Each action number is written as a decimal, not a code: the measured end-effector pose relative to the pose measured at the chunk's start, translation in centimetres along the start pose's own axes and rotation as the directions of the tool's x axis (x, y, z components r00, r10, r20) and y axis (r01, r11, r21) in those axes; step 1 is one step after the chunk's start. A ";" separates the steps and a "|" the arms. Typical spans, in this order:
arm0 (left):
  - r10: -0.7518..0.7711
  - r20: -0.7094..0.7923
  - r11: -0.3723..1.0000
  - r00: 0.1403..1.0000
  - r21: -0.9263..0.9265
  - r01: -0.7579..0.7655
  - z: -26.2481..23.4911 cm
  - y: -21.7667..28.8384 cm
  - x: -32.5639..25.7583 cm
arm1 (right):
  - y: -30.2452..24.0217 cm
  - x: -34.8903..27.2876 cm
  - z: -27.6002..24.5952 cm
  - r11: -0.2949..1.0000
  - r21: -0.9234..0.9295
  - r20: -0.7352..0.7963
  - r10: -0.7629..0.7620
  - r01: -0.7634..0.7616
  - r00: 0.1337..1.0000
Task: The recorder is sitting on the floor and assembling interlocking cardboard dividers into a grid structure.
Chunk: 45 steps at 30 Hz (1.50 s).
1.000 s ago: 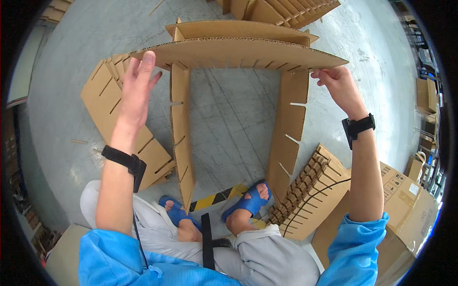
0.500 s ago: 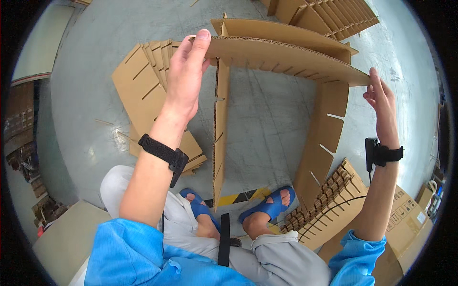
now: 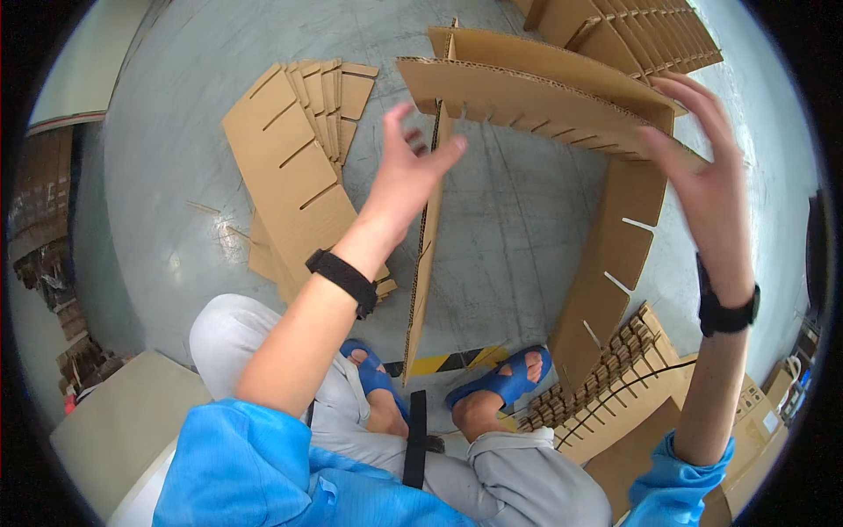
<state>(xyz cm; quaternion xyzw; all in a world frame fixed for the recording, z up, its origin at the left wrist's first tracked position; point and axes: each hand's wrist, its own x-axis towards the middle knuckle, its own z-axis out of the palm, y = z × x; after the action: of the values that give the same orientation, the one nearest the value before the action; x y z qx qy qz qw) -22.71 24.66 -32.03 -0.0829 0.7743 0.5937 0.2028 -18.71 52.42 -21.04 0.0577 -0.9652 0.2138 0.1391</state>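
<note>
The floor (image 3: 518,228) is smooth, grey and scuffed; yellow-and-black striped tape (image 3: 430,364) crosses it by two blue slippers (image 3: 502,379). A cardboard frame (image 3: 544,101) stands on the floor before the person, its corrugated edges exposed. It comprises two long slotted side panels on edge and two bowed cross panels at the far end. Flat slotted sheets (image 3: 285,149) lie fanned to the left, count uncertain through overlap. One stack of slotted cardboard (image 3: 628,386) sits at the right, with one gridded cardboard assembly (image 3: 654,35) beyond the frame.

The left hand (image 3: 411,171), fingers spread, is at the left side panel; contact cannot be determined. The right hand (image 3: 702,162), motion-blurred, has thumb and fingers wide apart around the cross panels' right end; contact is likewise undetermined.
</note>
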 end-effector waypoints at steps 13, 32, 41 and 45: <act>0.030 0.031 0.945 0.999 0.325 -0.039 -0.7 -1.5 -0.7 | -3.8 4.1 5.9 0.979 -0.138 0.505 -0.060 0.149 0.861; 0.077 0.097 0.993 0.992 -0.101 -0.067 -1.1 2.6 2.3 | 7.3 -0.8 4.9 0.843 -0.425 -0.023 0.354 -0.329 0.935; -0.038 -0.011 0.998 0.999 0.044 0.038 -0.9 2.2 2.3 | 8.1 -1.7 9.4 0.837 -0.406 -0.141 0.341 -0.368 0.930; -0.149 0.121 0.933 0.981 0.347 0.099 0.6 -1.0 -1.0 | 9.8 -3.4 7.8 0.875 -0.202 -0.305 0.371 -0.441 0.877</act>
<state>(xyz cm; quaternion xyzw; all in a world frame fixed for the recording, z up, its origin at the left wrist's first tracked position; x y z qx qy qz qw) -21.30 24.80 -32.65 -0.0519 0.8413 0.4420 0.3069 -19.02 58.07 -32.71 -0.1951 -0.9489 0.1131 0.2209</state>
